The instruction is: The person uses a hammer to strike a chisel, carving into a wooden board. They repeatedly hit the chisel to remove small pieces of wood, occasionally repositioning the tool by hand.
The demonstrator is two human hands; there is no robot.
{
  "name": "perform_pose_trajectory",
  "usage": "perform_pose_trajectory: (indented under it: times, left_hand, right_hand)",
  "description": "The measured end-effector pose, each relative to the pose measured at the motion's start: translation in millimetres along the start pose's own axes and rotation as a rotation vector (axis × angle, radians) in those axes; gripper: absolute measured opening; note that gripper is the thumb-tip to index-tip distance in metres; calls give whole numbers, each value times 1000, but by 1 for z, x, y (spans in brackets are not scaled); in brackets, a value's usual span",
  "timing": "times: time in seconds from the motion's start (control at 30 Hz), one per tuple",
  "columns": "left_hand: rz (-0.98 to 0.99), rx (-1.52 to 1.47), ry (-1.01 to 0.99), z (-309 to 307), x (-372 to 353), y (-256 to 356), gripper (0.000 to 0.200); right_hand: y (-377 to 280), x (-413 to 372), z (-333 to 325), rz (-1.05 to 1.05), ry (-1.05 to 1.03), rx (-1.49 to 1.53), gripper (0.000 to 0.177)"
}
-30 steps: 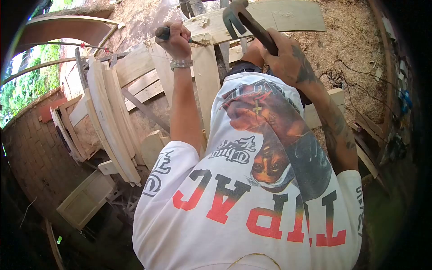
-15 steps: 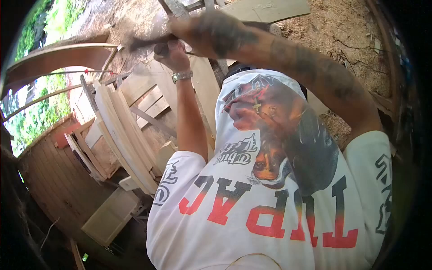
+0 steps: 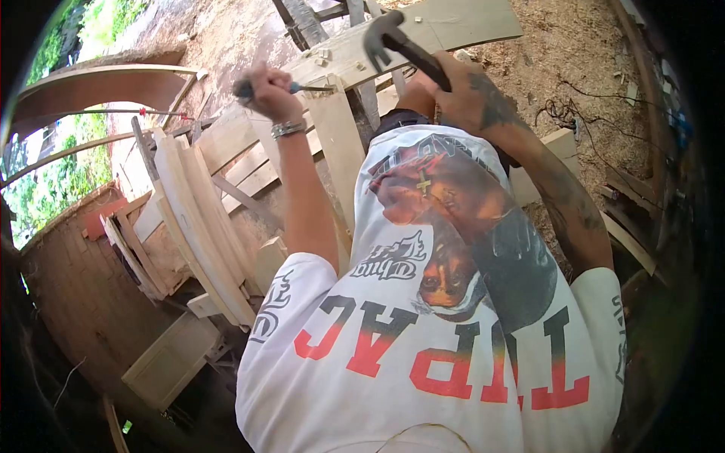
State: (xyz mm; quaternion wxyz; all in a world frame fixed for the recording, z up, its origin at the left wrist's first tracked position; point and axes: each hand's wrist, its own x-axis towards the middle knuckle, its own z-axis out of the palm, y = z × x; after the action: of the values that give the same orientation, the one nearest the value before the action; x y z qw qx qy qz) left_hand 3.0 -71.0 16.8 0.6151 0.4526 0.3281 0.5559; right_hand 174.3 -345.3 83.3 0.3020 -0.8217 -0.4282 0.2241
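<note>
A long pale board (image 3: 472,21) crosses the top, with small wood chips lying on it. My left hand (image 3: 270,92), a metal band at its wrist, is closed around the handle of a chisel (image 3: 311,88). The chisel lies nearly level in the picture, its blade tip at a notch where a second board (image 3: 336,136) meets the long one. My right hand (image 3: 462,90) grips the dark handle of a claw hammer (image 3: 389,36). The hammer head is over the long board, to the right of the chisel and apart from it.
Long curved wooden pieces (image 3: 189,204) are stacked at the left. A pale panel (image 3: 170,362) stands at the lower left. Wood shavings (image 3: 547,57) cover the ground at the upper right, where dark cables (image 3: 585,117) lie. A curved brown piece (image 3: 98,98) is at the upper left.
My right hand and the hammer have moved right, away from my left hand. My left hand has shifted slightly left, and the chisel blade and chips now show.
</note>
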Motion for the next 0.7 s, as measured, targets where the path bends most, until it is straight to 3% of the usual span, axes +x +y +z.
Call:
perform_pose_trajectory:
  times: [0.33,0.63,0.7]
  left_hand:
    - [-17,-20,-40,6,-12,-6,31]
    - [26,-1,-71,6,-21,-7,30]
    - [35,56,-74,12,-27,-8,29]
  right_hand:
    - [10,-4,0,0,40,132,36]
    - [-44,20,-16,-102,10,155,28]
    - [-54,34,-15,-302,116,188,27]
